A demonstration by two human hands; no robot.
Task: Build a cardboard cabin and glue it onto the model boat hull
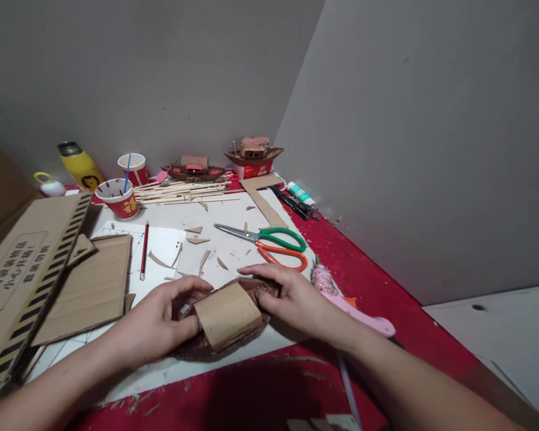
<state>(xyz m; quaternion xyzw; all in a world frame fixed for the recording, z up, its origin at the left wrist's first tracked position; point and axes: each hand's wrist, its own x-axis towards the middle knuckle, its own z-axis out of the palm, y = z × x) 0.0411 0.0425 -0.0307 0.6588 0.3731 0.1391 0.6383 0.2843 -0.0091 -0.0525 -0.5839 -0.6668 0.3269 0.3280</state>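
Note:
A small brown model boat (202, 350) lies on the white board near the table's front, its ends partly covered by my hands. Over its middle sits a curved piece of tan cardboard (229, 312), like a canopy. My left hand (173, 317) wraps round the left end, thumb against the cardboard's left edge and fingers behind it. At the right end my right hand (282, 293) grips the hull between thumb and fingers. Just behind the boat rest scissors (258, 237) with green and orange handles, blades apart.
Cardboard scraps (197, 240) and a red pencil (144, 251) lie on the board (224, 215). A cardboard box (22, 269) stands left. Behind are paper cups (121, 203), wooden sticks (184, 191), a yellow bottle (81, 167) and two finished-looking boats (254, 152). A pink glue gun (359, 314) lies right.

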